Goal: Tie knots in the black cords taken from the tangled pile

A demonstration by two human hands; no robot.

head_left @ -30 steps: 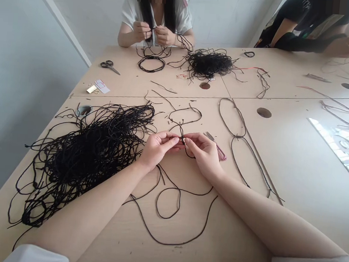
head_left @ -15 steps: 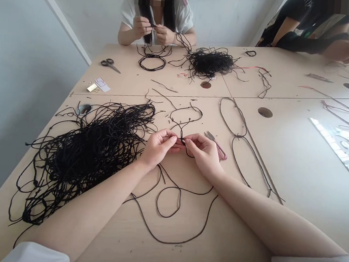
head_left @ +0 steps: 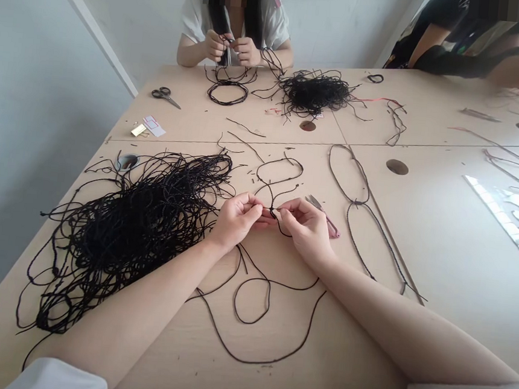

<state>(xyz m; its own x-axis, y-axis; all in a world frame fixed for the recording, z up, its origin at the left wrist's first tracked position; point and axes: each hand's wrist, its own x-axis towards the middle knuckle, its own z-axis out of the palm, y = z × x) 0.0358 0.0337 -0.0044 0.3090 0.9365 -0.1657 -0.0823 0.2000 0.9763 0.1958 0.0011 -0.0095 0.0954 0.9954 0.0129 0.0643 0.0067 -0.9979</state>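
Between my two hands a thin black cord (head_left: 272,212) is pinched, with a small knot at its middle. My left hand (head_left: 239,216) is closed on the cord's left side, thumb against forefinger. On the right side my right hand (head_left: 305,224) grips it in the same way. Beyond the fingers, a knotted black cord loop (head_left: 280,171) lies on the table. Long loose cord (head_left: 248,322) curves over the tabletop below my wrists. Small pink-handled thread snips (head_left: 325,216) lie just past my right hand, partly hidden by it.
A big tangled heap of black cords (head_left: 136,226) lies left of my arm. Two joined cord loops (head_left: 357,203) lie to the right, near a clear ruler (head_left: 507,219). Across the table (head_left: 354,360), a person handles cord near scissors (head_left: 166,96); another sits at far right.
My right hand has shifted slightly to the right, widening the gap between my hands and showing more of the knot. The right-hand co-worker's hands have moved.
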